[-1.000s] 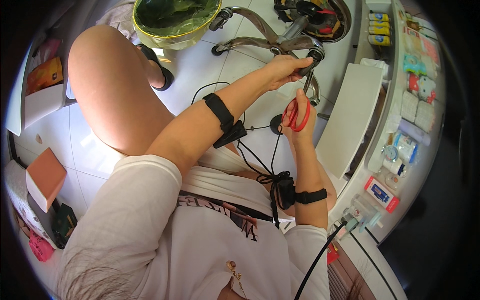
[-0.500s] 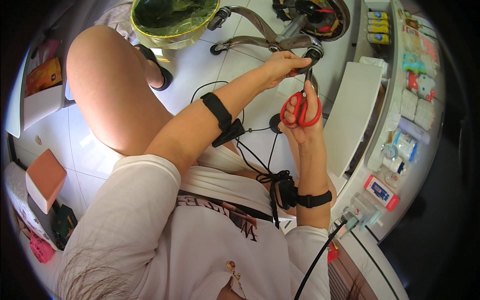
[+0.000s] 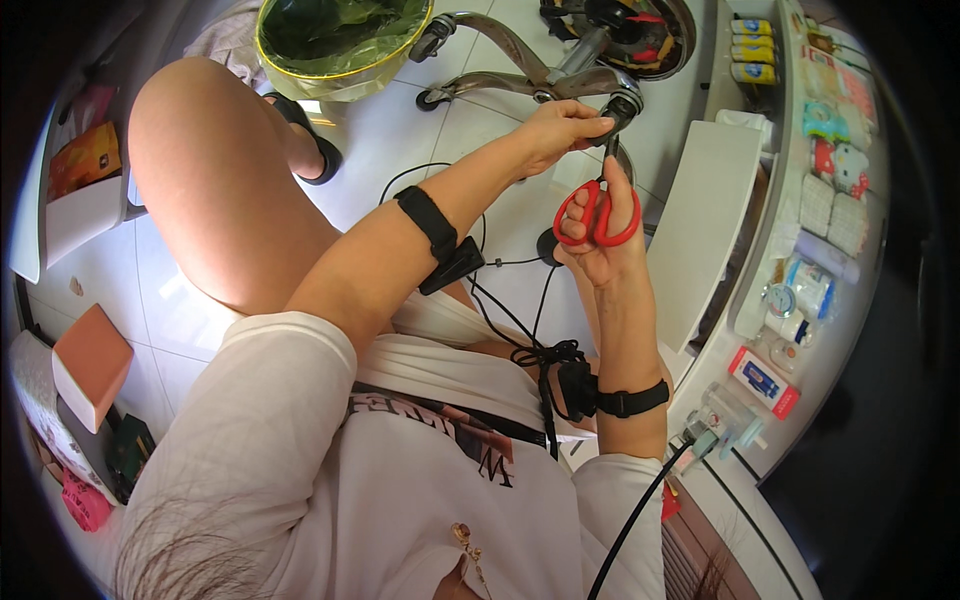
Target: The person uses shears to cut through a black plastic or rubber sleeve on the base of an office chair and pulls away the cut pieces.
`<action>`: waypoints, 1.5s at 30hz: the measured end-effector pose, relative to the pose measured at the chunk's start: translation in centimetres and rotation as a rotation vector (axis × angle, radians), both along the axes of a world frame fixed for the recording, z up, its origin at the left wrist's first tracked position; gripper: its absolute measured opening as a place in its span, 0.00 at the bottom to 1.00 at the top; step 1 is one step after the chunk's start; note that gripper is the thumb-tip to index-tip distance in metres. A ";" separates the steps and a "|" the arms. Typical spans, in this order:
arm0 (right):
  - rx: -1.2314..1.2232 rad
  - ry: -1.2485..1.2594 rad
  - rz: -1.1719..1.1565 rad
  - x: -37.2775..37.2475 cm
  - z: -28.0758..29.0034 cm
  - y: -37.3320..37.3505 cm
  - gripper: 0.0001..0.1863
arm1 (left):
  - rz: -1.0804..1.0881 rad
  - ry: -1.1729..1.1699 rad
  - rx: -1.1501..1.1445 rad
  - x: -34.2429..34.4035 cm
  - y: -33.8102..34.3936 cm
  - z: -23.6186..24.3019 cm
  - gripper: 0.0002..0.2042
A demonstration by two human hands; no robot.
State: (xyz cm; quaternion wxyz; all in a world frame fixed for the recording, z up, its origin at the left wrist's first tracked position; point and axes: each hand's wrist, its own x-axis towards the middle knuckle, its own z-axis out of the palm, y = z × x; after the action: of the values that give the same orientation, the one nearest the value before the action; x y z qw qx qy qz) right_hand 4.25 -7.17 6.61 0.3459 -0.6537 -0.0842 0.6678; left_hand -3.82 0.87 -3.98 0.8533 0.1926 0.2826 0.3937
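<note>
My left hand point(image 3: 568, 135) is closed on a dark caster point(image 3: 620, 122) at the end of a chrome chair leg point(image 3: 578, 87). Below it, my right hand point(image 3: 598, 225) grips red-handled scissors point(image 3: 618, 226), fingers through the loops, with the dark blades pointing up against the caster; where exactly their tips lie is hard to tell. Black straps circle both forearms, with dark devices and cables point(image 3: 540, 355) between them.
A lined bin point(image 3: 342, 70) and a dark round object holding assorted items point(image 3: 668, 55) stand at the top. To the right are a white drawer point(image 3: 695, 230) and a shelf point(image 3: 750, 325) of packages and bottles. A pink stool-like object point(image 3: 92, 360) is at left.
My right hand has turned and risen slightly with the scissors, so both red loops now face the camera. My left hand has shifted slightly up and left, still on the caster.
</note>
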 end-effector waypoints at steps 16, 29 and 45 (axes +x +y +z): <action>0.002 -0.072 0.010 -0.7 0.1 0.6 0.26 | -0.018 0.118 0.160 -0.5 0.1 -0.2 0.25; 0.213 -0.522 -0.027 -2.8 -3.9 -1.2 0.28 | -0.042 0.084 0.088 -0.3 0.0 0.6 0.24; 0.364 -0.681 0.112 -1.0 -0.3 1.0 0.26 | -0.077 0.045 0.065 -0.9 0.1 0.7 0.18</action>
State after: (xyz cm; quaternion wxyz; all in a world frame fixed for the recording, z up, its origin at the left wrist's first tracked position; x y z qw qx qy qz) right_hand 3.24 -6.17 6.35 0.3713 -0.7602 -0.3468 0.4048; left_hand -4.68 0.97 -3.24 0.8544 0.2398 0.2813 0.3652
